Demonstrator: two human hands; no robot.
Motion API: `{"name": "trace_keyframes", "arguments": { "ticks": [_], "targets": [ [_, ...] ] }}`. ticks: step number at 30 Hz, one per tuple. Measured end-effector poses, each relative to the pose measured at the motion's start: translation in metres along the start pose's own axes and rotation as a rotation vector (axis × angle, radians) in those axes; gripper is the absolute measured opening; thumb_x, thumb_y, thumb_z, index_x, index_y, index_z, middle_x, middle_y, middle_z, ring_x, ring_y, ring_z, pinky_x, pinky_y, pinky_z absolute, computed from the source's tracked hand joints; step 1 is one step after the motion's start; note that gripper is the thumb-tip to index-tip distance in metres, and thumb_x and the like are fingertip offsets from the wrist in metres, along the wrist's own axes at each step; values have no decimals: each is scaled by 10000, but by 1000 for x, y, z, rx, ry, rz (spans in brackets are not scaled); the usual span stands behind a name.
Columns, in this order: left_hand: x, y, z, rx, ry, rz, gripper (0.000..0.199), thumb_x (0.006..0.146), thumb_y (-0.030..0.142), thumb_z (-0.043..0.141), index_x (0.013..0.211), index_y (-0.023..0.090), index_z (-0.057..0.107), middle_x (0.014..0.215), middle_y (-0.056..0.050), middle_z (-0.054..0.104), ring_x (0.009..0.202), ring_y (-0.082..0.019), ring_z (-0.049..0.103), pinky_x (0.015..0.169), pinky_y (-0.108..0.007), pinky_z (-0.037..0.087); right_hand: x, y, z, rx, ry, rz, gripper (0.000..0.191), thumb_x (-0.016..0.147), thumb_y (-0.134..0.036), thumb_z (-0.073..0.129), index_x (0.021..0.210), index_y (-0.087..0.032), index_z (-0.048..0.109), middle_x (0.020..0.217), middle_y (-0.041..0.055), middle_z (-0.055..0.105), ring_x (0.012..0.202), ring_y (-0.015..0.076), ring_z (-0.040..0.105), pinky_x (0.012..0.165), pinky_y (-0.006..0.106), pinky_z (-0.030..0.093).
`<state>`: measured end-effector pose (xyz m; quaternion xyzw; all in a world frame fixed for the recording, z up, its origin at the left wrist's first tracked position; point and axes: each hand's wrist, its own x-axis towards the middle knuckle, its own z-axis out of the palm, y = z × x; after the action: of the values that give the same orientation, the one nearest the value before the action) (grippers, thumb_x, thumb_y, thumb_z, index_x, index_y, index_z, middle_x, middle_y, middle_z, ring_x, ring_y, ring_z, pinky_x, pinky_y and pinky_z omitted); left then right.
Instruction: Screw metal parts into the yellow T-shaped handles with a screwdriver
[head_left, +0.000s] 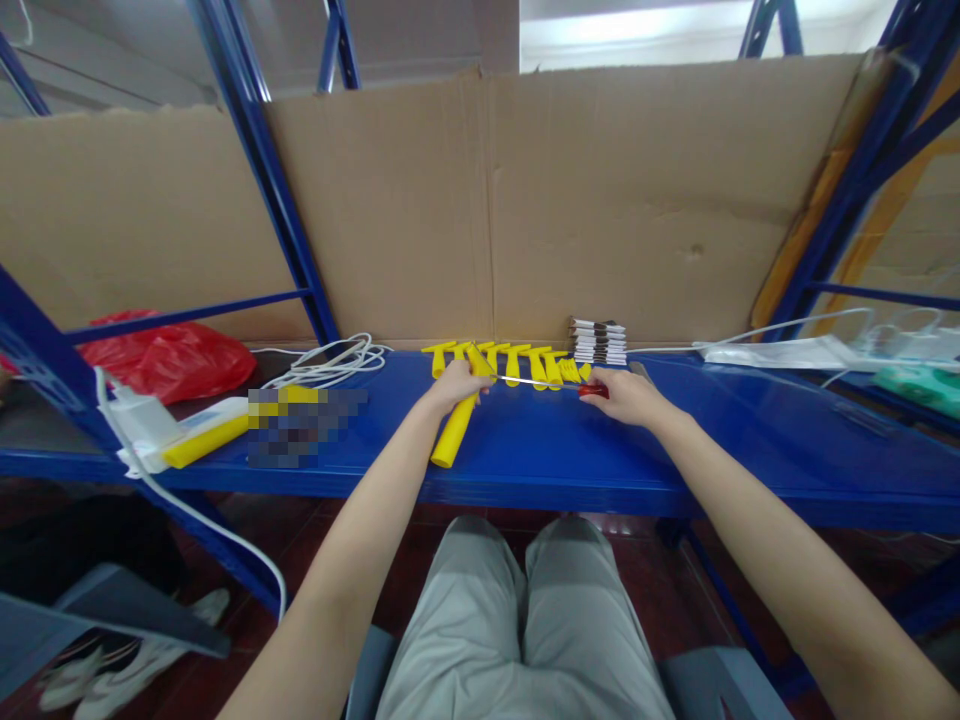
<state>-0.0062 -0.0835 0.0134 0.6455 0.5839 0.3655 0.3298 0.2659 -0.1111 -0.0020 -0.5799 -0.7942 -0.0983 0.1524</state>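
Note:
My left hand [459, 384] is closed around a yellow T-shaped tool [452, 440], its thick handle slanting down toward the front edge of the blue shelf [570, 450]. In my right hand [628, 396] is a screwdriver with a red handle [594, 391]. Its thin metal shaft [534, 382] points left to the head of the yellow tool; my fingers hide whether the tip touches it. Behind my hands, several similar yellow T-shaped pieces [513, 364] lie in a row, with smaller yellow pieces [571, 370] at the row's right end.
A stack of small flat packets [598, 342] stands against the cardboard panel [600, 200]. To the left are a coiled white cable [337, 360], a red plastic bag [172, 355], a white power strip [150, 430] and a yellow tube-like piece [206, 440]. Blue posts [274, 190] rise beside the panel.

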Motion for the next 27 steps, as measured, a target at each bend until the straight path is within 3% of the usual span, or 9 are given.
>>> {"name": "trace_keyframes", "arguments": {
  "ticks": [8, 16, 21, 27],
  "targets": [
    [1, -3, 0, -57, -176, -57, 107, 678, 10, 623, 721, 87, 562, 581, -40, 618, 476, -113, 565, 550, -272, 506, 1, 3, 2, -11, -35, 13, 131, 869, -312, 547, 911, -202, 604, 842, 80, 707, 732, 213, 639, 594, 273, 391],
    [3, -4, 0, -15, -123, -64, 115, 690, 8, 589, 612, 91, 606, 509, -28, 598, 461, -91, 526, 507, -215, 465, 2, 4, 7, 94, -91, -41, 112, 882, -302, 531, 858, -199, 568, 804, 72, 693, 694, 190, 627, 597, 257, 395],
    [5, -6, 1, -16, -113, -65, 125, 669, 15, 590, 580, 101, 610, 478, -22, 577, 455, -98, 517, 511, -220, 462, 3, 7, 12, 137, -37, -54, 175, 798, -294, 635, 912, -204, 538, 783, 49, 689, 633, 174, 602, 560, 245, 375],
    [3, -3, 1, -6, -102, -68, 163, 705, 14, 534, 588, 88, 621, 487, -34, 583, 468, -98, 523, 544, -227, 476, 2, 5, 8, 76, -10, -52, 118, 823, -305, 597, 878, -212, 550, 724, 39, 672, 600, 172, 583, 537, 246, 355]
  ]
}}
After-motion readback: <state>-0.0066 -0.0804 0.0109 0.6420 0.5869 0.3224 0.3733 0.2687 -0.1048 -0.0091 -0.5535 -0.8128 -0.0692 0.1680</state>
